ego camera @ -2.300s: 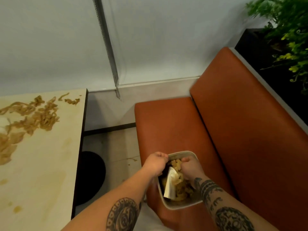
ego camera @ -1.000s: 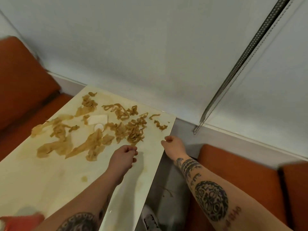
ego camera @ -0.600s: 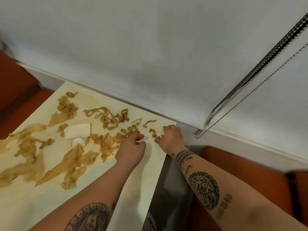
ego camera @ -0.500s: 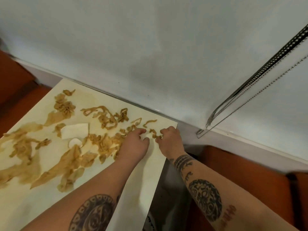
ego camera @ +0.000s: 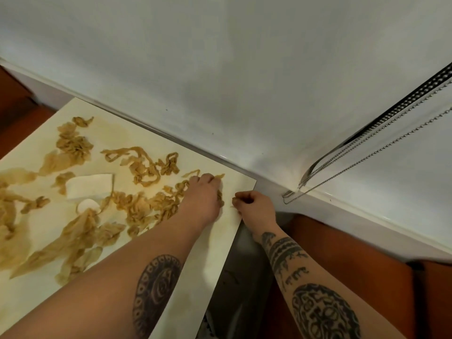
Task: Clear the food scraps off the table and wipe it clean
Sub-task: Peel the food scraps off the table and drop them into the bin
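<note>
Gripping at the far right corner of the table, both hands work on the food scraps. Left hand: palm down, back toward the camera, fingers bent down over a clump of scraps; grip curled onto them, with one strand showing at the thumb side. Fingertips themselves are hidden under the knuckles. Right hand: at 3 o'clock of the left hand, just beside it but apart, sitting over the table's right edge; fingers folded in, grip pinching a small tan scrap at the fingertips. Both forearms are bare and tattooed; the left crosses the table surface, the right comes up from 5 o'clock over the gap beside the table. Scraps are flat tan ribbons and crumpled sheets, spread over the far half of the table from 9 o'clock to 11 o'clock of the left hand, the nearest touching that hand. Pale brown stains mark the surface under and around them. Among the scraps, at 9 o'clock of the left hand, lies a white paper piece, with a small white disc just beside its near edge. Near part of the table carries only faint smears. Behind the table runs a white window blind; its bead chain hangs at 2 o'clock of the right hand. An orange seat sits at 4 o'clock, dark floor between it and the table.
</note>
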`<act>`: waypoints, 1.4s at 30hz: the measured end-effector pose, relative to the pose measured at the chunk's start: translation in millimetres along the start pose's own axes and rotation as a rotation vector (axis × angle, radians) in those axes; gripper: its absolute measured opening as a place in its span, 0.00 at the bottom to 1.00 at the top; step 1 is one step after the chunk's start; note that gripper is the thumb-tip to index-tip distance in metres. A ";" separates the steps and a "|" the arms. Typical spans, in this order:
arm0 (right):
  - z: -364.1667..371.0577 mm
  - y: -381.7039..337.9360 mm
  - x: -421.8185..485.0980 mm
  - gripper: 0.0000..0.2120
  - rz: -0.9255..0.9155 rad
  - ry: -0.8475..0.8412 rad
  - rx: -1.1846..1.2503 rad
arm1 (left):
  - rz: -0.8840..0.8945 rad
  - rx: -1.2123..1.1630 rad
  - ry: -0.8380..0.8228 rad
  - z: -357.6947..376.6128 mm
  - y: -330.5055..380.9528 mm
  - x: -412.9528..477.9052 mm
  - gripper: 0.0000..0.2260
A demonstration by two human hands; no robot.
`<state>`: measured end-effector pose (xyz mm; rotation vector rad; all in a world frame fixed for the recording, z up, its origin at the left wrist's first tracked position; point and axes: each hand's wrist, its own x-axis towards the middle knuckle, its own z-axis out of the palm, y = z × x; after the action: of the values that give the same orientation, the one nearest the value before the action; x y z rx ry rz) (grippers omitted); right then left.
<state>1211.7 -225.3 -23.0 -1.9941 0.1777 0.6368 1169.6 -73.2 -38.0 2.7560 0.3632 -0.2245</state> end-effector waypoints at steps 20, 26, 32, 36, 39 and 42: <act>28.5 -72.2 3.8 0.13 0.472 -0.319 0.805 | -0.877 -1.940 0.303 -74.8 -15.3 -72.9 0.12; 65.4 -79.1 21.9 0.10 -0.097 -0.217 -0.182 | -0.897 -1.767 0.340 -73.7 -56.5 -96.4 0.11; 80.7 -52.5 36.0 0.10 -0.524 -0.239 -0.806 | -0.871 -1.658 0.377 -68.8 -68.4 -104.5 0.09; 77.2 -44.2 31.2 0.07 -0.547 -0.238 -0.702 | -0.861 -1.428 0.406 -66.1 -68.3 -97.7 0.10; 66.4 -50.4 19.1 0.10 -0.459 -0.285 -0.451 | -0.753 -1.184 0.420 -65.3 -65.8 -86.4 0.09; 49.9 -60.4 3.2 0.10 -0.342 -0.325 -0.151 | -0.627 -0.800 0.318 -64.1 -60.2 -70.6 0.13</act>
<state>1219.6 -152.1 4.3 -1.9685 -0.4106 0.7548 1092.5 -11.1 16.1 1.8185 1.1184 0.1846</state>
